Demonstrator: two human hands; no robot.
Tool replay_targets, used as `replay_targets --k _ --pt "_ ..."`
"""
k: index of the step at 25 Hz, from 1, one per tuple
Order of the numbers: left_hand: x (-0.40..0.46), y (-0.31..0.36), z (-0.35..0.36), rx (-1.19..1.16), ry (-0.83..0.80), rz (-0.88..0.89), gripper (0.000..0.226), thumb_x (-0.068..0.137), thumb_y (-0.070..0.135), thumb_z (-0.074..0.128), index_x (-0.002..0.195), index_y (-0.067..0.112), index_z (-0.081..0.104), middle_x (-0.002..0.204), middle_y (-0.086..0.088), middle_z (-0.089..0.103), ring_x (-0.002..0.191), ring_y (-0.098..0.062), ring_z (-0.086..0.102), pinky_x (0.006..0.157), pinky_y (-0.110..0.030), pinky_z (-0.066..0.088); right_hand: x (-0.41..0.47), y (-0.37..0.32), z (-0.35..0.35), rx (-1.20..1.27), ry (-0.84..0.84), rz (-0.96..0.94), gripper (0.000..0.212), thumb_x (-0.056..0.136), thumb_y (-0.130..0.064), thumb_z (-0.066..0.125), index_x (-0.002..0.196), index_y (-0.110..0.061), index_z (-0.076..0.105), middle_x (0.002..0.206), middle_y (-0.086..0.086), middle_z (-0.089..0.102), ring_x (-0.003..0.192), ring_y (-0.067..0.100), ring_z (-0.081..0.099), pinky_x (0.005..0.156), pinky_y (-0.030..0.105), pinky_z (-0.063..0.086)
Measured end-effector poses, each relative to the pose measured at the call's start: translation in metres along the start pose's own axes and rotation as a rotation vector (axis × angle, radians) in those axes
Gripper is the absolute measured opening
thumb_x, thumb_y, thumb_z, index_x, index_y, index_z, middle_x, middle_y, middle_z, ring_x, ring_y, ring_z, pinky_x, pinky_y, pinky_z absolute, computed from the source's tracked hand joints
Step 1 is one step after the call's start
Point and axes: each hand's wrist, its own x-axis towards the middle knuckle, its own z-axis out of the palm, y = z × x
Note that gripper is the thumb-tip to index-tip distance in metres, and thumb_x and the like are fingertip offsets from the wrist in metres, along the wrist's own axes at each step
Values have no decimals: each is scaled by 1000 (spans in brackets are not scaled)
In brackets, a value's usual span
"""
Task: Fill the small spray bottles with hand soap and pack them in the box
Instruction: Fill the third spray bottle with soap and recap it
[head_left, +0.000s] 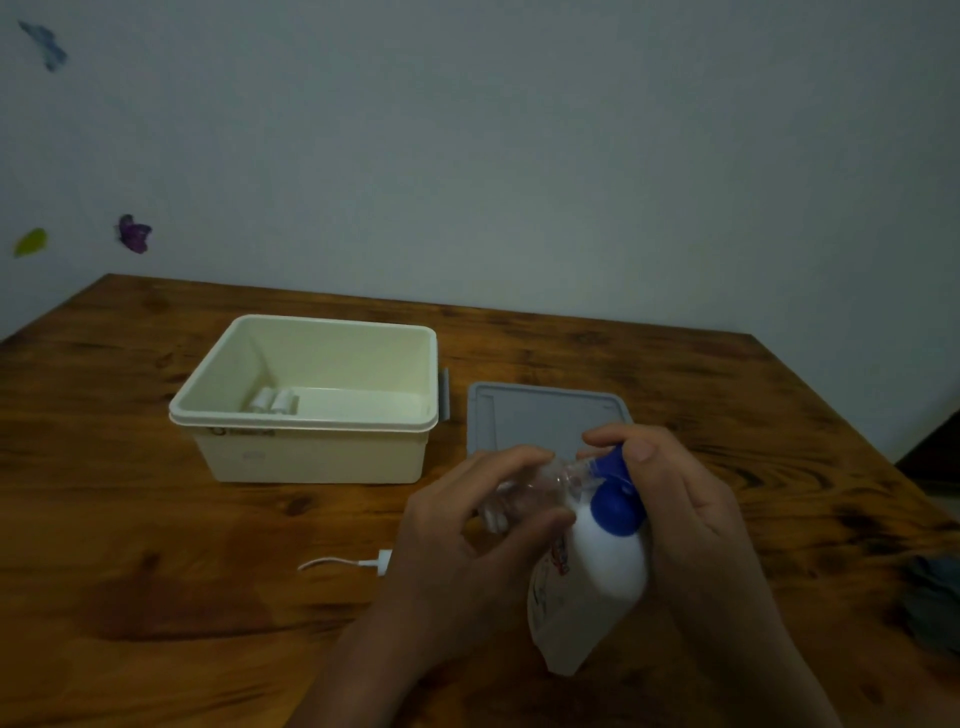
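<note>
My left hand (467, 525) grips a small clear spray bottle (524, 491), tilted with its mouth toward the blue pump nozzle. My right hand (696, 519) wraps around a white hand soap bottle (597, 571) with a blue pump head (615, 506), the index finger lying on top of the pump. A cream plastic box (311, 447) stands open on the wooden table (156, 545) to the left. Two small bottles with white caps (275, 401) lie inside it. A white spray cap with its tube (358, 564) lies on the table left of my left wrist.
The box's grey lid (540, 415) lies flat on the table right of the box, just behind my hands. A dark grey cloth (935, 603) shows at the right edge. A plain wall rises behind the table.
</note>
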Motion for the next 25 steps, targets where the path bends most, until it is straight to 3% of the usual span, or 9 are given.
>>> replay_targets --k 8,13,19,25 --pt "-3 -3 0 7 -7 -9 33 84 50 57 115 41 53 111 25 58 102 8 55 79 -6 45 -5 7 7 -28 42 -12 28 88 -34 36 92 -27 63 92 -16 67 78 6 65 63 14 50" --pt "-1 3 -1 23 8 6 33 84 48 58 116 45 50 107 35 55 102 9 55 79 -5 45 -3 -1 1 10 4 3 30 87 -38 36 96 -29 63 91 -15 67 78 10 66 63 17 53" --pt "-3 0 -1 30 -2 -3 32 83 50 56 115 44 52 106 37 55 102 10 54 79 -4 44 -5 6 7 -30 36 -1 32 82 -52 39 88 -32 64 92 -15 66 77 9 64 62 17 52" --pt "-3 6 -3 13 4 -4 33 84 47 58 116 43 53 110 37 53 102 9 54 78 -4 45 -5 1 3 13 9 13 28 86 -42 37 94 -31 62 91 -11 67 75 13 65 62 20 54"
